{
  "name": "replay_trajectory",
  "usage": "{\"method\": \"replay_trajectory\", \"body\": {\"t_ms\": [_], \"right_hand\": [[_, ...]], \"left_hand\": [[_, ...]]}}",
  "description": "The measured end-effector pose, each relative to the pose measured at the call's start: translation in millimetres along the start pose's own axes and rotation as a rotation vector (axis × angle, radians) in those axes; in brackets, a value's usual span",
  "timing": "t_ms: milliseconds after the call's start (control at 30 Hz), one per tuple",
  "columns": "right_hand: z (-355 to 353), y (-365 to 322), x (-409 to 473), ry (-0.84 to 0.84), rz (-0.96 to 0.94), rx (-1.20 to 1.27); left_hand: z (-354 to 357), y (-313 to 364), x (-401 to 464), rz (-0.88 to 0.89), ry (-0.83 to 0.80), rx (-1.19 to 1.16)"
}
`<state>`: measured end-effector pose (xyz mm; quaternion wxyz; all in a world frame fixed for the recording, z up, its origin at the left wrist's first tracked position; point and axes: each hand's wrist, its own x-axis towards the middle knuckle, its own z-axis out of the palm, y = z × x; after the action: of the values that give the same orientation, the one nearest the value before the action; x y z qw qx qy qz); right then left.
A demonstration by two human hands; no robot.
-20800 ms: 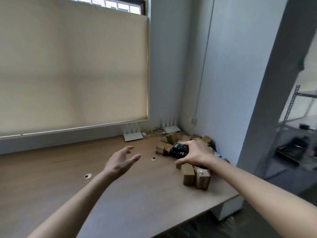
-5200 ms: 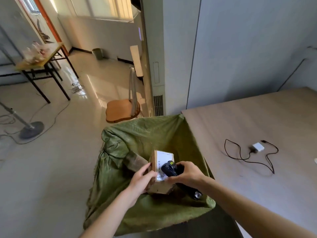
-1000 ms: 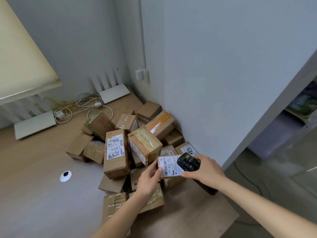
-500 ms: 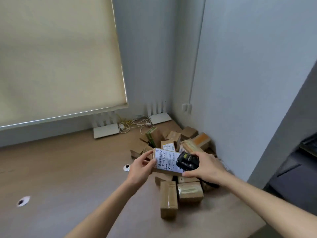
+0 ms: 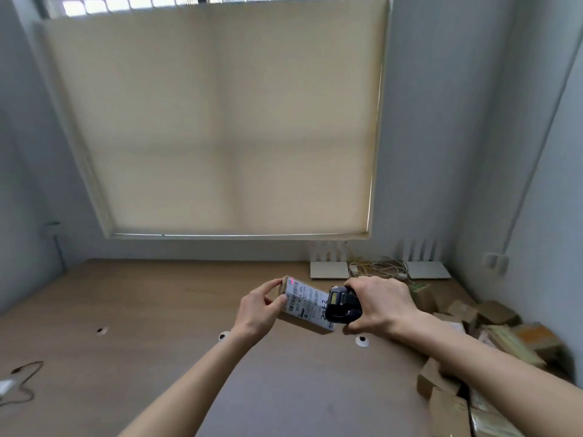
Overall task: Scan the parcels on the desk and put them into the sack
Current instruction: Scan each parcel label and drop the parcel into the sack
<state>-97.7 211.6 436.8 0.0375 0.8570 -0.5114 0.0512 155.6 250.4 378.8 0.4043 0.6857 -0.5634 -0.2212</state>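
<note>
We start with the desk (image 5: 157,357), whose wood top fills the lower half of the view. The heap of parcels (image 5: 492,339) crowds its corner at about four o'clock from our hands, some boxes blurred. The sack is not in sight.

Above the middle of the desk we hold one parcel (image 5: 307,305) in the air, label side up. Its long axis runs from ten o'clock at the far end to four o'clock at the near end.

Our left hand (image 5: 260,310) has the parcel by the ten o'clock end, fingers curled round the far edge and thumb on the label side. Our right hand (image 5: 378,302) is wrapped round the black scanner (image 5: 342,305), which sits at the four o'clock end, touching or just above the label; we cannot tell which.

A small pink spot (image 5: 292,281) shows on the box at the far end of the label, close to the left fingertips. The barcode lies just at four o'clock of that spot. We judge the scan is under way, and that the beam needs to slide toward four o'clock along the long axis to cross the bars.
</note>
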Motion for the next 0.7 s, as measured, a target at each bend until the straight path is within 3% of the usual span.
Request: {"method": "replay_trajectory", "body": {"t_ms": [267, 700], "right_hand": [[-14, -54, 23, 0.034, -0.122, -0.05], [-25, -75, 28, 0.1, -0.219, -0.047]], "left_hand": [[-61, -19, -17, -0.07, 0.127, 0.029], [-84, -18, -41, -0.108, 0.23, 0.038]]}}
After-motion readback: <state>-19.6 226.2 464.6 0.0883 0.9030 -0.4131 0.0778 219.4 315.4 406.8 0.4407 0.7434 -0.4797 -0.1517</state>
